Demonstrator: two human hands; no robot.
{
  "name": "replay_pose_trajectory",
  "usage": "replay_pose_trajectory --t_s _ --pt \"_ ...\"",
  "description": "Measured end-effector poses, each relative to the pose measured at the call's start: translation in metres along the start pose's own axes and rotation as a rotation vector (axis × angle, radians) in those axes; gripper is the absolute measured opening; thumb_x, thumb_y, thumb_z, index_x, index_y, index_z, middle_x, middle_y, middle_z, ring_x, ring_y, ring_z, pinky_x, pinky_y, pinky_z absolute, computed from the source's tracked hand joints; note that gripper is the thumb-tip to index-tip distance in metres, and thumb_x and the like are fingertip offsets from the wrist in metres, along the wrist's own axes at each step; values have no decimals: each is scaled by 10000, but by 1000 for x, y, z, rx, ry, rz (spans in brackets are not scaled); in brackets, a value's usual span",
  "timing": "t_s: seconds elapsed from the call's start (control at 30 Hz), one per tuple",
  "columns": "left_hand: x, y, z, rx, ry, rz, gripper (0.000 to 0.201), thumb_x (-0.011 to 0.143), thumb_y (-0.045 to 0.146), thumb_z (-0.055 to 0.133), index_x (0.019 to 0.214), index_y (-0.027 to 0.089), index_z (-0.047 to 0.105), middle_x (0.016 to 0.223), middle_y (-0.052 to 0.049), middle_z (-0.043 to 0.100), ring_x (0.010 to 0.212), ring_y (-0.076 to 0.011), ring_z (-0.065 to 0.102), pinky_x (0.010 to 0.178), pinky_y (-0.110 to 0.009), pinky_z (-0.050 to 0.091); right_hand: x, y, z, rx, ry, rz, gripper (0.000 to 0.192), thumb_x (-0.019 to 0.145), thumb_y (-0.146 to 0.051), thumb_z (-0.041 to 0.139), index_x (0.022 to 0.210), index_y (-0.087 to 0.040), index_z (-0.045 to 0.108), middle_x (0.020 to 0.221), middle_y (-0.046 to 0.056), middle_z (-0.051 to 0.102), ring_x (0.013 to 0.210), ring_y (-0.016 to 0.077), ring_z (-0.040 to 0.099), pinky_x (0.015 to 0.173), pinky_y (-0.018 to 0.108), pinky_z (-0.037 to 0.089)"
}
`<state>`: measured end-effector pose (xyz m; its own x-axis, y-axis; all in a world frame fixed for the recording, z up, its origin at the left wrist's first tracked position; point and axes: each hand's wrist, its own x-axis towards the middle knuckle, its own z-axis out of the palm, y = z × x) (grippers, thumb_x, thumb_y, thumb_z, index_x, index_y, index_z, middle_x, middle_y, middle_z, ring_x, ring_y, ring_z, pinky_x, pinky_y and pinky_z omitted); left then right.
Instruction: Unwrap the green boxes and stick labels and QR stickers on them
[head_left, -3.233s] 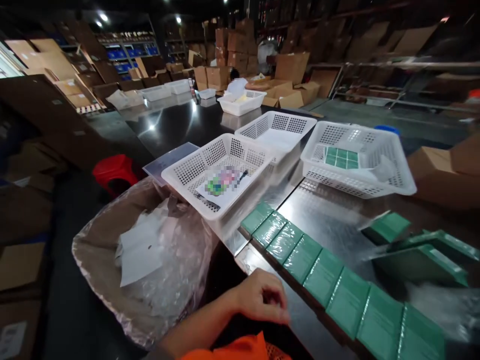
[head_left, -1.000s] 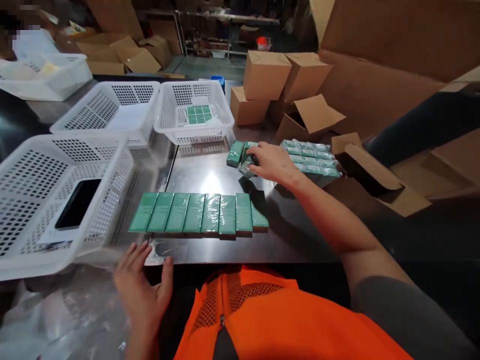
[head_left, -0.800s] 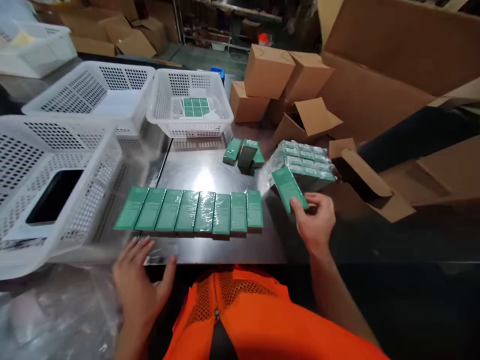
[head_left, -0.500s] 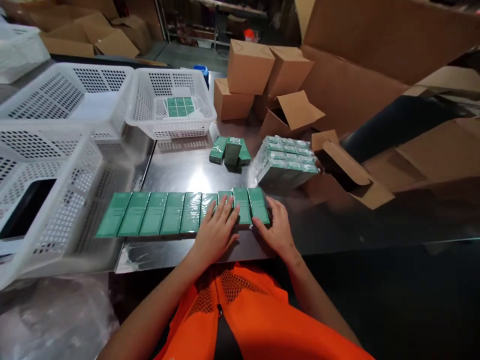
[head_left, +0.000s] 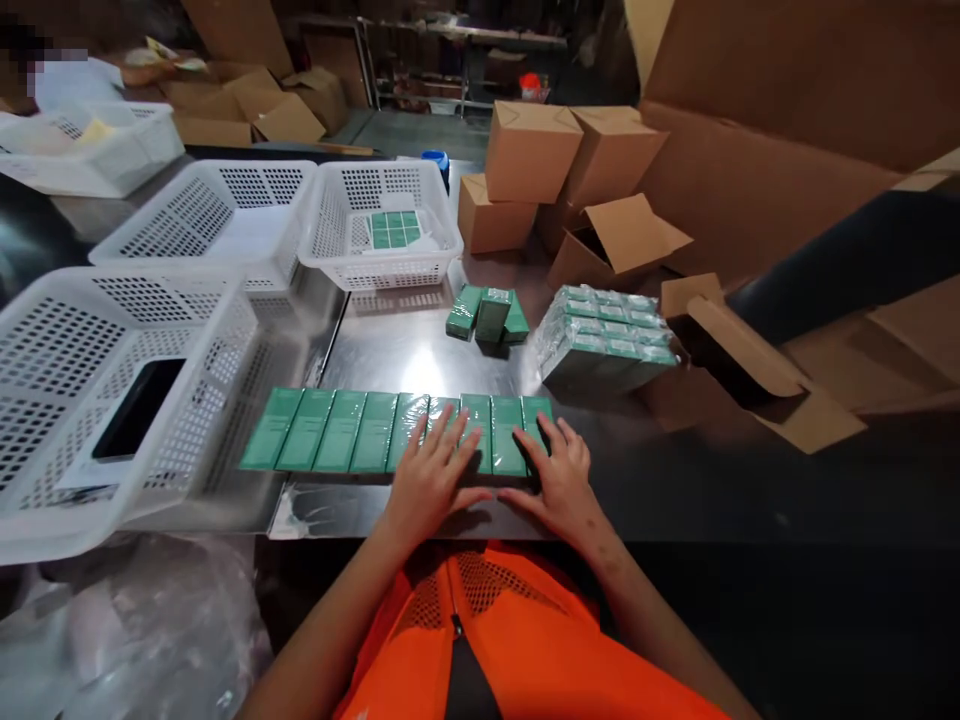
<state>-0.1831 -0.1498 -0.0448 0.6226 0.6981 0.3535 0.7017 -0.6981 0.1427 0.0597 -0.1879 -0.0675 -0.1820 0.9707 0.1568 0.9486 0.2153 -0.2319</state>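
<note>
A row of several green, film-wrapped boxes (head_left: pixel 338 430) lies side by side along the front of the metal table. My left hand (head_left: pixel 433 470) rests on the boxes right of the row's middle, its fingers spread. At the right end my right hand (head_left: pixel 556 474) has its fingers apart, with the fingertips over the last box (head_left: pixel 535 408). Neither hand grips anything. Behind the row, a few loose green boxes (head_left: pixel 493 312) sit together, one stood up in front. To their right is a clear-wrapped block of green boxes (head_left: pixel 606 335).
White perforated baskets stand at the left; one holds a black phone-like object (head_left: pixel 141 408), another basket (head_left: pixel 380 270) a sheet of green labels. Brown cartons (head_left: pixel 534 150) are stacked behind. An opened carton (head_left: pixel 757 355) lies at right. A plastic bag (head_left: pixel 150 630) hangs below the table's edge.
The camera view has turned left, so things appear further right. My right hand has shifted from beside the row's right end to over the last box, with its fingers reaching onto it.
</note>
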Motion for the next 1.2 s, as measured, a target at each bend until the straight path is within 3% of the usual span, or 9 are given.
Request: replay_pose_trajectory --t_s 0.13,0.23,0.33,0.47,0.57,0.77,0.9,1.03,1.2 --pt "-59 -56 -27 160 274 -544 537 901 433 548 1308 83 573 1401 -267 533 1400 -414 393 1103 -606 369 10 -13 -2 -38 -23 -26 915 693 -730 717 1480 -371 418 1637 124 115 1434 554 6 979 844 160" --pt "-100 -99 -35 176 235 -922 712 909 497 425 1387 -29 465 1416 -334 475 1348 -471 428 1075 -638 370 20 -22 3 -42 -151 -67 948 679 -787 682 1494 -431 355 1628 98 187 1433 538 95 942 856 191" --pt "-118 -133 -32 51 184 -1144 690 869 560 416 1383 107 501 1328 -222 599 1276 -478 499 1015 -671 405 23 -28 9 -60 -145 -43 808 786 -706 648 1490 -435 359 1620 64 229 1447 483 140 957 756 309" --pt "-108 -144 -41 -135 187 -1400 558 741 649 522 998 191 710 752 -95 689 1015 -458 637 889 -653 468 15 -33 8 -56 -89 -5 754 816 -691 621 1480 -424 385 1614 60 246 1450 464 161 942 697 353" --pt "-93 -122 -56 -281 196 -1457 502 665 620 611 930 208 719 659 -30 652 874 -366 669 881 -576 496 2 -26 -1 -44 -54 34 717 795 -702 640 1425 -394 488 1575 73 338 1425 473 231 956 706 328" --pt "-92 -72 -34 -642 220 -1336 661 577 530 755 1118 158 679 1031 -92 720 948 -268 672 899 -411 528 -31 38 -15 -92 4 5 608 820 -604 673 1354 -328 583 1499 106 458 1403 457 296 1003 701 284" --pt "-99 -55 -15 -516 84 -1096 685 659 590 727 1180 155 631 1087 -121 684 993 -291 658 909 -445 518 -52 70 -20 -142 -37 -12 640 857 -606 611 1418 -315 513 1546 114 384 1435 453 231 1031 768 171" --pt "-75 -22 -13 -2 95 -678 908 631 702 728 1290 106 539 1310 -250 560 1308 -450 448 1058 -606 351 -57 75 -26 -208 -38 28 827 802 -774 537 1482 -318 419 1578 130 314 1450 492 134 963 851 -81" --pt "-18 37 10 43 -98 -95 856 830 675 566 1474 136 401 1566 -226 339 1494 -386 188 1189 -546 170 -49 82 -31 -234 -106 67 963 737 -853 527 1510 -300 371 1613 127 219 1450 495 141 981 837 177"
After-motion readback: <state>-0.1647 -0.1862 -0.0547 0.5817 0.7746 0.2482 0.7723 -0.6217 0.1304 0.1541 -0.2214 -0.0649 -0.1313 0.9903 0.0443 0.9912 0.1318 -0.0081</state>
